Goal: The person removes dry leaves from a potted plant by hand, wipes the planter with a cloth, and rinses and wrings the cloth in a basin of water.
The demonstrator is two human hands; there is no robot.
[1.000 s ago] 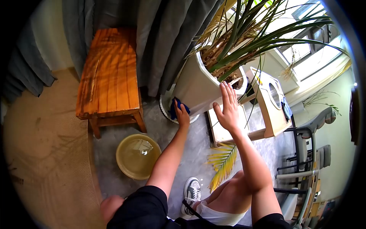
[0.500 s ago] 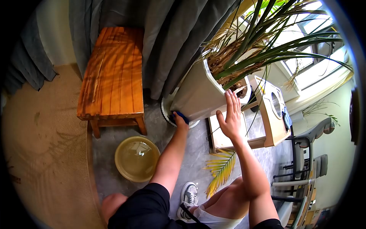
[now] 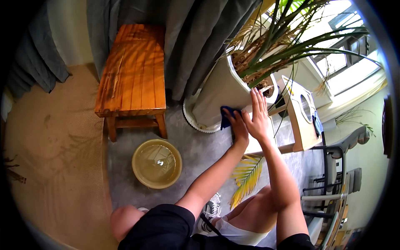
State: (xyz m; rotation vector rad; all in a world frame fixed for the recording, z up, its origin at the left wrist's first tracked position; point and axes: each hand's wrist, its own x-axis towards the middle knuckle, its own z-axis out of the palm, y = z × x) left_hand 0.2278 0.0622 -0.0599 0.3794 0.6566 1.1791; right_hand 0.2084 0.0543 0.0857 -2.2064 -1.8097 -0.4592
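Observation:
A large white planter (image 3: 214, 93) stands tilted in view on a scalloped white saucer (image 3: 190, 112). Against its side, my left hand (image 3: 238, 126) presses a dark blue cloth (image 3: 225, 121), partly covered by the fingers. My right hand (image 3: 258, 118) lies flat near the planter's upper rim, fingers stretched out, with nothing in it. The two hands are close together, thumb side by thumb side. Long green and dried leaves (image 3: 287, 54) rise from the soil in the planter.
On the grey floor sits a beige basin (image 3: 137, 175) of water. An orange wooden bench (image 3: 133, 71) stands before grey curtains (image 3: 200, 46). A yellowing palm frond (image 3: 248, 175) hangs by my right leg. A pale wooden frame (image 3: 298, 112) and chairs (image 3: 352, 141) are at right.
My left hand has moved the cloth from the planter's base up and right along its side, close to my right hand. The right hand stays against the planter. The view has shifted slightly.

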